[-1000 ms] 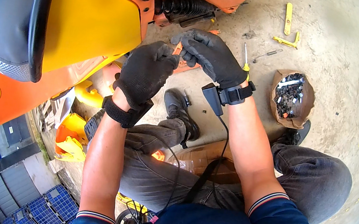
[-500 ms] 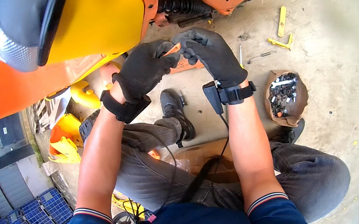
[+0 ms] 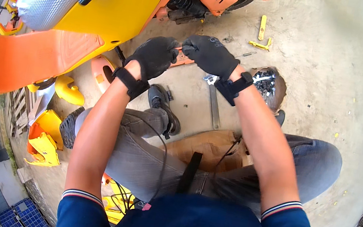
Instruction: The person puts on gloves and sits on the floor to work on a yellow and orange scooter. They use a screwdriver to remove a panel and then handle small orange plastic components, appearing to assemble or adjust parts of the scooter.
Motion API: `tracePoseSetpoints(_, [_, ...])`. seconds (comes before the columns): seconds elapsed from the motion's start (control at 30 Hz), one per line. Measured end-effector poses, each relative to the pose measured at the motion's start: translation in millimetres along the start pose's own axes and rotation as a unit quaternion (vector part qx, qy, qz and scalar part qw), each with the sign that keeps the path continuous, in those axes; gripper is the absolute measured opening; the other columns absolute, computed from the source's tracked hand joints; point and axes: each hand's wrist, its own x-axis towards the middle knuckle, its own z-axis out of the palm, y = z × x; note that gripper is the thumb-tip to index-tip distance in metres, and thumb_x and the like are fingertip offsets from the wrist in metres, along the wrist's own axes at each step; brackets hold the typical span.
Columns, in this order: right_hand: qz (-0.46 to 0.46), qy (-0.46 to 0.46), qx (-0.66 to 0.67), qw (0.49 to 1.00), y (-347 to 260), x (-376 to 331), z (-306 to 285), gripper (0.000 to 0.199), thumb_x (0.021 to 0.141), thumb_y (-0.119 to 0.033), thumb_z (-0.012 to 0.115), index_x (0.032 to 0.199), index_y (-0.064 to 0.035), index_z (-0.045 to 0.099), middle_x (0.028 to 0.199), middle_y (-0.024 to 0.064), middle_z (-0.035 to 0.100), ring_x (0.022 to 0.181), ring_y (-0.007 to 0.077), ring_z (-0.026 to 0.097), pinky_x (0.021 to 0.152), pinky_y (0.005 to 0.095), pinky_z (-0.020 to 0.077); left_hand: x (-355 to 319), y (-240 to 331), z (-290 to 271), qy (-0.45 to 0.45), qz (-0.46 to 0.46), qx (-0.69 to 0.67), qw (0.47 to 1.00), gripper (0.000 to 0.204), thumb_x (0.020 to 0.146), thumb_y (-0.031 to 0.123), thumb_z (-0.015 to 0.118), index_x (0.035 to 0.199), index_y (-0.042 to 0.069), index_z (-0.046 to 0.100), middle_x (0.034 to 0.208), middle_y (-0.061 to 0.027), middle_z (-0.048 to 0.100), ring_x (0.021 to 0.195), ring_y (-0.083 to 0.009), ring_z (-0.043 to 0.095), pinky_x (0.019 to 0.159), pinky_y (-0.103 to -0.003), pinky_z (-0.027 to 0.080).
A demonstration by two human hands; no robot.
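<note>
My left hand (image 3: 154,57) and my right hand (image 3: 211,56), both in black gloves, are raised beside the orange-and-yellow scooter (image 3: 108,3). Their fingertips nearly meet, and the fingers of each are curled closed. Whatever they pinch is hidden by the gloves. An orange strip-shaped part (image 3: 183,59) shows just below the gap between the hands; whether it is touched I cannot tell. Under my right wrist, a long adjustable wrench (image 3: 213,105) lies on the floor.
A brown paper bag (image 3: 280,93) of small black parts, with a wrench (image 3: 262,79) on top, stands at the right. Beyond lie a yellow strip (image 3: 262,27) and a yellow bracket (image 3: 261,45). Flattened cardboard (image 3: 207,147) lies between my legs. Yellow panels (image 3: 47,138) sit at left.
The view has shifted. My hands have turned and come fingertip to fingertip. The small orange piece seen in my left hand is now out of sight. The adjustable wrench has come into view.
</note>
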Motion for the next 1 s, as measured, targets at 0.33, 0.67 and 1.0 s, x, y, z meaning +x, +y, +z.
tracePoseSetpoints(0.33, [0.028,-0.17,-0.128,0.977,-63,-49,-64,0.018,0.088,-0.02,0.053,0.086,-0.0029,0.06,0.08,0.0182,0.061,0.078,0.0366,0.059,0.069,0.0434,0.0453,-32,52,29,0.018,0.139,-0.038,0.989,0.024,0.081,0.014,0.061,0.103,0.004,0.062,0.086,-0.0198,0.062,0.075,-0.035,0.06,0.067,-0.04,0.046])
tracePoseSetpoints(0.67, [0.232,-0.219,0.131,0.939,-96,-72,-92,0.023,0.092,-0.022,0.05,0.089,-0.0041,0.065,0.072,0.0029,0.059,0.06,0.0086,0.053,0.053,0.0246,0.0464,-48,81,14,-0.078,0.069,-0.248,0.963,0.025,0.084,0.007,0.063,0.108,0.005,0.062,0.083,0.001,0.057,0.072,-0.0062,0.05,0.064,-0.023,0.044])
tracePoseSetpoints(1.0, [0.306,-0.243,0.272,0.879,-69,-64,-98,0.036,0.098,-0.034,0.046,0.098,-0.0022,0.064,0.073,0.0015,0.059,0.06,0.007,0.053,0.053,0.0215,0.0459,-29,71,23,-0.064,0.044,-0.326,0.942,0.021,0.084,0.004,0.059,0.105,0.002,0.063,0.086,-0.0012,0.062,0.075,-0.0085,0.055,0.067,-0.023,0.047])
